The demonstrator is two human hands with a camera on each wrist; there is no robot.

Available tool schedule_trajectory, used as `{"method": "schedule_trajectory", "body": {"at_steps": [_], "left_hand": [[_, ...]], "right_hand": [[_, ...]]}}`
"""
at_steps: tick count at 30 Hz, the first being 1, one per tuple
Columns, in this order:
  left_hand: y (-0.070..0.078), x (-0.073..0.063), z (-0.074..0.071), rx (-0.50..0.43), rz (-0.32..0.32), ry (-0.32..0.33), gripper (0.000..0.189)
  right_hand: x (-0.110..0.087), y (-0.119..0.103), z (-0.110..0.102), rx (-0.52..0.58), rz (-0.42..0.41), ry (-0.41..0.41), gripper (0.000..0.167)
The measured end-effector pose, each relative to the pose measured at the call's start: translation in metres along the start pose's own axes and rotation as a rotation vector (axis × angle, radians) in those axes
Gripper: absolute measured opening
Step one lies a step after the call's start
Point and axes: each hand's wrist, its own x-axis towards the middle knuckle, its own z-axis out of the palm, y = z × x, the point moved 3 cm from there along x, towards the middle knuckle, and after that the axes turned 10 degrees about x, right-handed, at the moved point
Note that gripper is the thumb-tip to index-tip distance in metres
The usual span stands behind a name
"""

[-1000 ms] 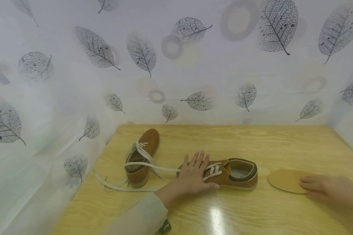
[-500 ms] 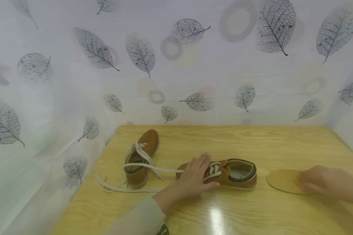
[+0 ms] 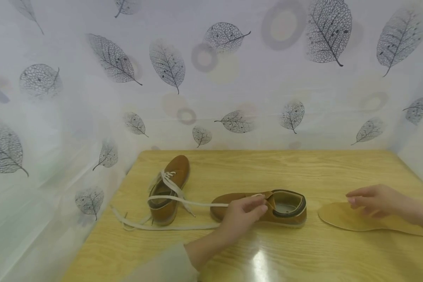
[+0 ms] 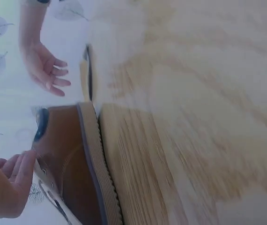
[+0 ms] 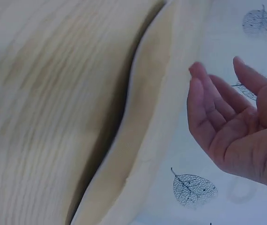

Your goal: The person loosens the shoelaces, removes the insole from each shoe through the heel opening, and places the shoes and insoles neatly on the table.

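Observation:
A brown lace-up shoe (image 3: 297, 219) lies on the table with its toe to the left. My left hand (image 3: 241, 219) is over its laces, fingers bent and thumb and forefinger tips apart beside the tongue. In the left wrist view, the fingertips of that hand (image 4: 7, 185) meet the shoe's (image 4: 70, 150) upper near the eyelets; whether they grip a lace is unclear. A tan insole (image 3: 333, 215) lies flat to the right of the shoe. Just above it hovers my right hand (image 3: 384, 201), fingers loosely bent and holding nothing, also seen in the right wrist view.
A second brown shoe (image 3: 179, 174) stands at the left, toe pointing away, with loose white laces. One long white lace (image 3: 194, 201) runs across it to the first shoe; another strand (image 3: 169, 228) lies along the table (image 3: 338, 168). A leaf-patterned curtain (image 3: 253, 78) encloses the back and sides.
My left hand has risen from lying flat on the shoe's toe and moved right to the laces. My right hand has let go of the insole and lifted off it.

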Motion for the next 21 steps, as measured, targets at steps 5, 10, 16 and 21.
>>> {"method": "schedule_trajectory", "body": {"at_steps": [5,10,16,21], "left_hand": [[0.002,-0.005,0.008,-0.229,-0.222,0.013,0.032],[-0.002,-0.018,0.023,-0.636,-0.525,0.071,0.032],[-0.004,-0.031,0.040,-0.934,-0.753,0.159,0.030],[0.002,-0.028,0.049,-1.046,-0.743,0.187,0.039]], "right_hand": [[0.002,-0.011,0.002,0.203,0.114,-0.063,0.059],[0.007,-0.022,0.006,0.280,0.134,-0.095,0.055],[0.016,-0.037,0.011,0.304,0.137,-0.110,0.052],[0.026,-0.048,0.018,0.234,0.135,-0.135,0.052]]}}
